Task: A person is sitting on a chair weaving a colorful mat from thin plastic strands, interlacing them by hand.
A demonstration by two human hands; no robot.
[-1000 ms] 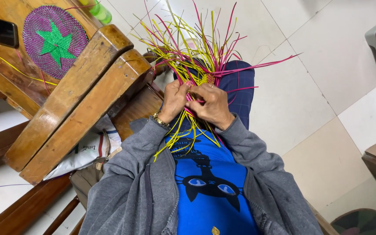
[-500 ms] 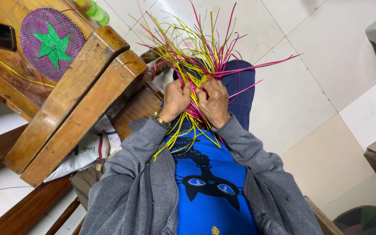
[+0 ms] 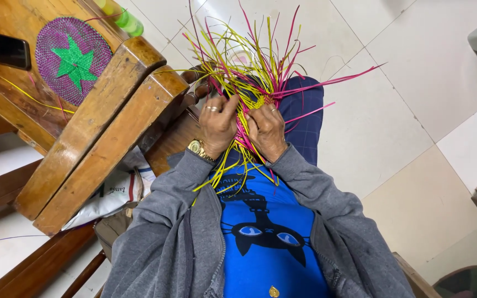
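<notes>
the bundle of yellow and pink strips (image 3: 249, 83) sits over the person's lap, in front of the blue shirt (image 3: 266, 232), its loose ends fanning up and out over the tiled floor (image 3: 404, 110) and a few trailing down toward the chest. both hands work at its gathered base: the left hand (image 3: 218, 122) has its grip closed around a clutch of strips, fingers curled tight, and the right hand (image 3: 268, 129) is likewise closed on strips just beside it, the two hands nearly touching. this looks like the middle of the weave, with the strands being crossed and pulled snug at the centre; the next move likely calls for freeing one strip from the fan without letting the held ones slip. to the left the wooden tabletop (image 3: 100, 127) stands close, its edge near the left elbow, carrying a purple woven disc with a green star (image 3: 73, 58). the right side and the floor ahead leave open room.
</notes>
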